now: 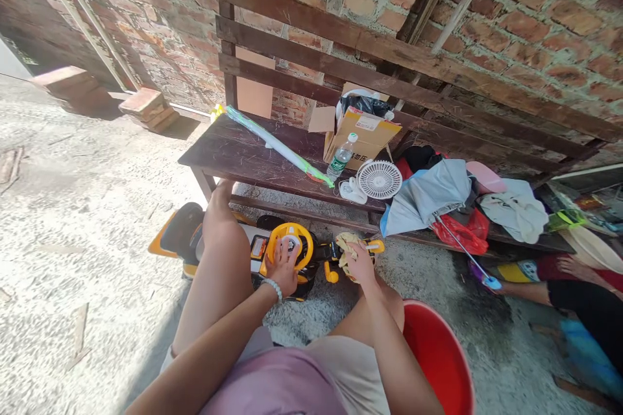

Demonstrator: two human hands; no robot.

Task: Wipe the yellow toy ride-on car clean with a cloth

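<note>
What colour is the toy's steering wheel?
The steering wheel is yellow-orange, seen best under the left hand in the head view.

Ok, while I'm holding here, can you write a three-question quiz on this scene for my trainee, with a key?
1. True or false: the left hand lies on a grey fabric umbrella.
2. Fill in: the right hand holds a crumpled, pale yellow ____.
3. Which of these stands on the dark brown wooden bench?
A) a red plastic bucket
B) a clear plastic bottle with a green label
C) a stack of reddish bricks

Key:
1. False; it lies on a round yellow plastic steering wheel.
2. Cloth.
3. B.
</note>
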